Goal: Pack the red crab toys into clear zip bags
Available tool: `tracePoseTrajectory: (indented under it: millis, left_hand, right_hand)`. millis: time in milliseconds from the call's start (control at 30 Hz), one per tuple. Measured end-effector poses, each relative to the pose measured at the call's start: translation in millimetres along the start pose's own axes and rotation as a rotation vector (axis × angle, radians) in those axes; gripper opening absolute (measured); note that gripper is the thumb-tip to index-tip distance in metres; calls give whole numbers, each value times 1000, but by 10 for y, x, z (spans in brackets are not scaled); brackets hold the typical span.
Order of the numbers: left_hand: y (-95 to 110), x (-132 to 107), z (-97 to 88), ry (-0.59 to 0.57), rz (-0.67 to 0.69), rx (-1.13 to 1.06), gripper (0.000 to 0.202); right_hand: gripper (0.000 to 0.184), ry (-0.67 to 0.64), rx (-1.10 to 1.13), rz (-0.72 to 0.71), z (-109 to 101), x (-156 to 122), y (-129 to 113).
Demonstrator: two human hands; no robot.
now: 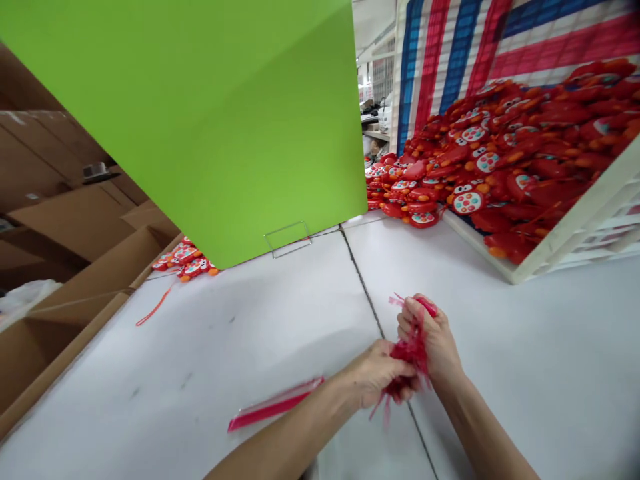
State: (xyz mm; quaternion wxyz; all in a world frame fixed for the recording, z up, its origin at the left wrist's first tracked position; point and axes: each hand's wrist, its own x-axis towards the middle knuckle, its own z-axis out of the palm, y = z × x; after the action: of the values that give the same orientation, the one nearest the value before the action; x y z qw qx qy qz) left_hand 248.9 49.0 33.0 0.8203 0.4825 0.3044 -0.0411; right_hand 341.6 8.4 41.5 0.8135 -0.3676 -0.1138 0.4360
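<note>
Low at the centre right of the head view, both hands are closed on a bundle of thin, glossy pink-red plastic strips. My left hand grips its lower end, and loose strips hang below the fingers. Above it, my right hand is wrapped round the upper part, with a smooth red piece showing by the thumb. The strips between the hands are partly blurred. On the table left of my left hand lies a long, flat pink piece with a clear strip along it; my left forearm covers its near side.
A large green panel stands at the back of the white table. At right, red crab-shaped toys spill from a white plastic crate. More toys and an orange cord loop lie left, beside cardboard boxes.
</note>
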Motion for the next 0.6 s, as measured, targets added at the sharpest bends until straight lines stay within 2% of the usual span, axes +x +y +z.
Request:
tracePoseTrajectory:
  millis: [67,133,233,333,400,500,600]
  left_hand:
    - [-55,-28,-40,79,51,-52,2]
    - [-69,-99,-54,113,84,-126,8]
    - [-43,-282,-35,58,79,-380,13]
    - [-19,-562,-12,24,37,-823,35]
    - [-50,-792,-6,95,18,-1059,42]
    - [-205,-1177,-34,248,46,-1266,31]
    - [-480,-1645,-120,400,143,-1384,21]
  right_hand:
    - [24,4,-147,-34,0,-29,31]
    - [18,4,-292,-64,14,-82,69]
    - [28,-66,-527,-106,77,-219,119]
    - [44,-302,-834,-217,193,-432,179]
    - [41,-511,-1105,-385,300,-615,243]
    - [27,-798,-1434,-720,509,-929,382]
    - [24,-1037,-1461,-929,773,-1284,615]
